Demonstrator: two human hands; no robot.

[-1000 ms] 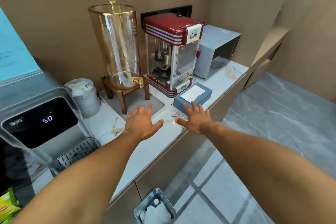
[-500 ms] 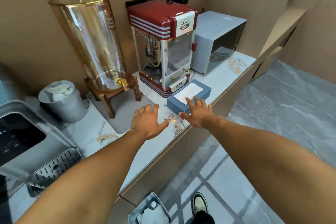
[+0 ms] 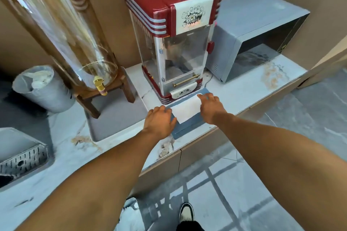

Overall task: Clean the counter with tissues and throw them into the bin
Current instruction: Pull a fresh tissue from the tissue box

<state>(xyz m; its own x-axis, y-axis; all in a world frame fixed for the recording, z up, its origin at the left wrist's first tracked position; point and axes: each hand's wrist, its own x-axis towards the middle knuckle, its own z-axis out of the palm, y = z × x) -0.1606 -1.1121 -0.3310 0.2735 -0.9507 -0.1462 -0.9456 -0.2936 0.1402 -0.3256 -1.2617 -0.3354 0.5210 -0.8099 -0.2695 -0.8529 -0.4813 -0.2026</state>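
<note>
The marble counter (image 3: 244, 90) runs along the tan wall, with brownish stains near its front edge and another patch toward its right end. At the back stands a tall glass drink dispenser (image 3: 62, 30) on a wooden stand with a gold tap, set on a grey mat (image 3: 116, 118). Beside it to the right is a red popcorn machine (image 3: 174, 39), and further right a grey microwave (image 3: 253, 37) close to the counter's right end. A small grey bin (image 3: 43, 90) stuffed with white paper sits on the counter's left part, near the back.

Right at the front edge, just before the popcorn machine, lies a blue tissue box (image 3: 187, 124) with a white tissue (image 3: 185, 110) spread over its top. The left hand (image 3: 160, 122) rests on the box's left end, fingers curled over the edge, not pinching anything that I can see. The right hand (image 3: 210, 108) lies on the tissue's right side, fingers extended; whether it is gripping the sheet I cannot tell.

On the floor below the front edge another bin (image 3: 129, 212) holds white tissues, next to a shoe (image 3: 185, 214).
</note>
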